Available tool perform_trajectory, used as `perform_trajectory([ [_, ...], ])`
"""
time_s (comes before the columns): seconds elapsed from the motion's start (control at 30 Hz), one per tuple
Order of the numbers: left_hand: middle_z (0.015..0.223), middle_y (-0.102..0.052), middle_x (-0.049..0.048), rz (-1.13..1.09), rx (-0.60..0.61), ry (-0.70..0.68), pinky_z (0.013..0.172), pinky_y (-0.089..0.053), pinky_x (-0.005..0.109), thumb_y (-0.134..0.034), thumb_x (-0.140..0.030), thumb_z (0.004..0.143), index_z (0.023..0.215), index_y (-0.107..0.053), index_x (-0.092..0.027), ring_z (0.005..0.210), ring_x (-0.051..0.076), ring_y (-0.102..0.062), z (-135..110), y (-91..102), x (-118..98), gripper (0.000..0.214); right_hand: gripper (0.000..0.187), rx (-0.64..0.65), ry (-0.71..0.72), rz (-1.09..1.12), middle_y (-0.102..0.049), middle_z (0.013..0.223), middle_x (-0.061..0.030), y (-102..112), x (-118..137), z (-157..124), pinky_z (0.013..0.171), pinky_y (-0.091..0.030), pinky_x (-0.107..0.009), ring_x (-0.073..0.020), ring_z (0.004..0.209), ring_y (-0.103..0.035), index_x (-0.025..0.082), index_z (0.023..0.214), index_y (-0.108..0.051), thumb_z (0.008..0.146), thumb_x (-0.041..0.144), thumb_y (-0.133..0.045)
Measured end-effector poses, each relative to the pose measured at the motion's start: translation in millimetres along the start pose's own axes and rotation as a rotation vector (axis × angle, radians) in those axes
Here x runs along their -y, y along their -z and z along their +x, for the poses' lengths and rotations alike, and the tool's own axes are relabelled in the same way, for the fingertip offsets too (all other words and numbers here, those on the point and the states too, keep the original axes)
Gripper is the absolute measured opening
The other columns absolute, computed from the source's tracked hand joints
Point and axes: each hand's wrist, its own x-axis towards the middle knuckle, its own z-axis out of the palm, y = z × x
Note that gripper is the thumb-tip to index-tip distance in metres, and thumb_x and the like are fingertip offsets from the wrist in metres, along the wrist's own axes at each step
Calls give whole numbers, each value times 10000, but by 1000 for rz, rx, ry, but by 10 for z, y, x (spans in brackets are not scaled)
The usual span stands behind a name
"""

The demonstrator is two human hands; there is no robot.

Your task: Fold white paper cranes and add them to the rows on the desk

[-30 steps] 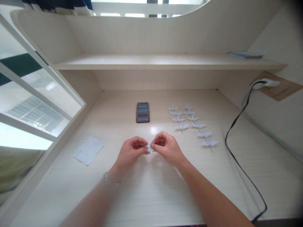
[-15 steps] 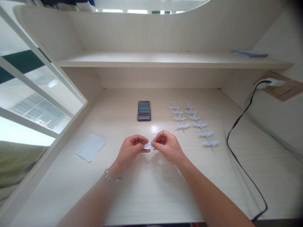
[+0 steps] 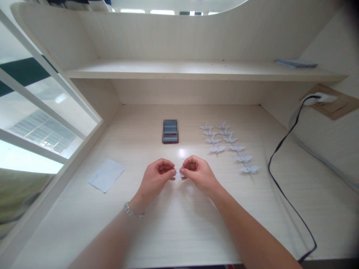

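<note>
A small folded piece of pale paper (image 3: 177, 173) is pinched between my two hands just above the desk (image 3: 179, 224). My left hand (image 3: 155, 178), with a bracelet on its wrist, grips the paper's left end with closed fingers. My right hand (image 3: 198, 173) pinches the right end, fingers curled. Most of the paper is hidden by my fingertips. Several finished paper cranes (image 3: 228, 146) lie in two rows to the right behind my right hand.
A dark phone (image 3: 170, 131) lies flat behind my hands. A pale paper sheet (image 3: 106, 174) lies at the left. A black cable (image 3: 283, 186) runs from a wall socket (image 3: 322, 99) down the desk's right side. A shelf (image 3: 196, 71) spans above, with a thin booklet (image 3: 296, 63) on it.
My hands have closed in on each other, so less of the folded paper shows between the fingertips. The view has shifted slightly; nothing else on the desk has moved.
</note>
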Motion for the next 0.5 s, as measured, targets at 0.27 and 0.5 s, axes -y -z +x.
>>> perform_trajectory([
  [0.27,692,-634,18,14,-3,-2,577,-553,269,-711,-216,607,746,-598,-127,652,136,-606,-4,-8,-18,199,225,17,15,10,-579,694,14,-19,8,-17,569,-555,-293,-123,623,-585,172,747,-526,642,281,-692],
  [0.5,667,-623,7,28,-23,-26,559,-548,252,-708,-208,617,720,-592,-129,625,123,-593,0,-2,-7,174,188,27,-16,41,-582,717,8,4,28,-10,591,-564,-300,-122,645,-582,168,746,-548,658,266,-682],
])
